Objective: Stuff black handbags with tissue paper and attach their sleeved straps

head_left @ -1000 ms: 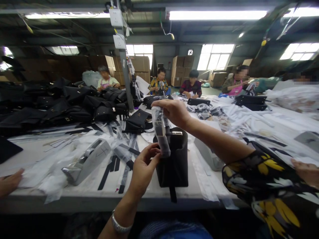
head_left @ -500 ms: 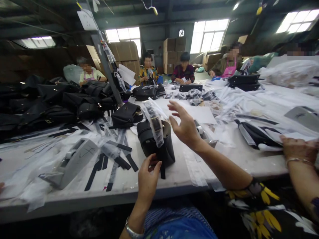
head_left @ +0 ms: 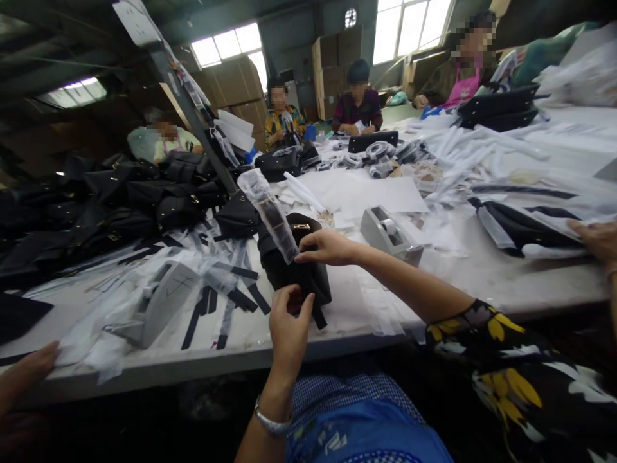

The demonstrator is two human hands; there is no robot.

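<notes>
A black handbag (head_left: 308, 280) with a gold-coloured clasp stands on the white table in front of me. A handle in clear plastic wrap (head_left: 274, 215) rises from it, tilted to the left. My right hand (head_left: 325, 247) pinches the lower end of this wrap at the bag's front. Lower down, my left hand (head_left: 290, 321) has its fingers and thumb curled against the bag's near side, partly hiding what lies between them. A short black strap end (head_left: 319, 318) hangs beside the left thumb.
Grey tape dispensers stand left (head_left: 166, 302) and right (head_left: 385, 228) of the bag. Black strips (head_left: 241, 299) and plastic scraps litter the left, before a pile of black bags (head_left: 139, 199). Co-workers' hands (head_left: 31, 370) reach in from both sides; several people sit opposite.
My right hand has come down and left from the air onto the plastic wrap. The wrapped handle now leans further left. A co-worker's hand and a black piece have appeared at left.
</notes>
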